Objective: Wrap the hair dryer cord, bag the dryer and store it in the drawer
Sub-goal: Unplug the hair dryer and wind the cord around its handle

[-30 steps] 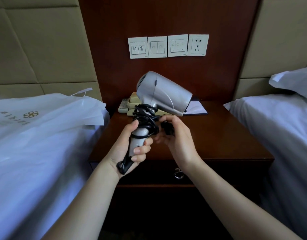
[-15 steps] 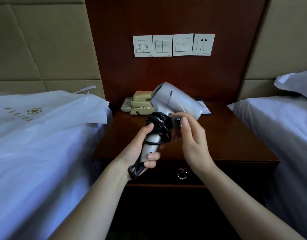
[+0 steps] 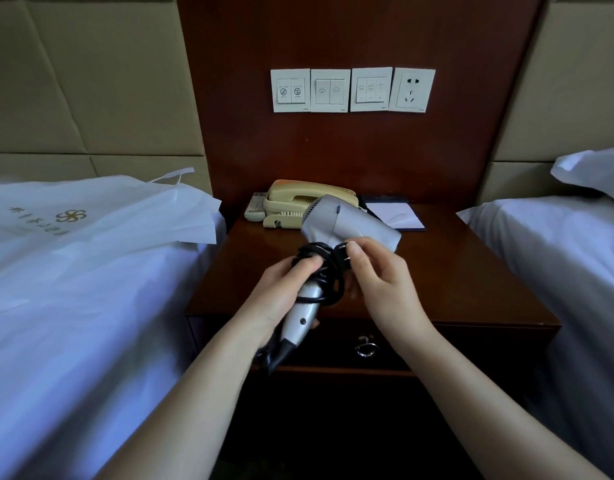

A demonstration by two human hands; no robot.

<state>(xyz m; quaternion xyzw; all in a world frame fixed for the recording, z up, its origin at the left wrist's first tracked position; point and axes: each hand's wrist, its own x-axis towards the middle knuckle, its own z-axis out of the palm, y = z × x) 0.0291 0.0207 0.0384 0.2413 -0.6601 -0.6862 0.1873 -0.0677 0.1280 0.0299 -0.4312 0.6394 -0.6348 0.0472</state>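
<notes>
Left hand (image 3: 281, 292) is wrapped tight round the handle of the dryer (image 3: 347, 225), thumb pressing on the cord (image 3: 321, 271) coils. Dryer is held in the air over the front of the nightstand (image 3: 471, 271), silver barrel pointing up and right, handle angled down toward the person. Cord is black, wound in several loops round the upper handle just below the barrel; its strain relief sticks out under the left hand.

Right hand (image 3: 381, 282) pinches the plug (image 3: 345, 258) between thumb and fingers, held against the coils. Prongs look to point right, but the plug is small and partly covered, so not certain.

Bag (image 3: 101, 216), white with a gold logo, lies flat on the left bed (image 3: 73, 323), drawstring loop at its top, well apart from the dryer. Drawer (image 3: 437, 344) in the nightstand front is closed, ring pull (image 3: 366, 348) hanging at centre.

On the nightstand behind the dryer: beige phone (image 3: 291, 202), remote (image 3: 255, 207) just left of it, notepad (image 3: 397, 216) on the right. Switch plates and a socket (image 3: 412, 89) in a row on the wood panel above. Right bed (image 3: 558, 254) with a pillow (image 3: 596, 171) at the edge.
</notes>
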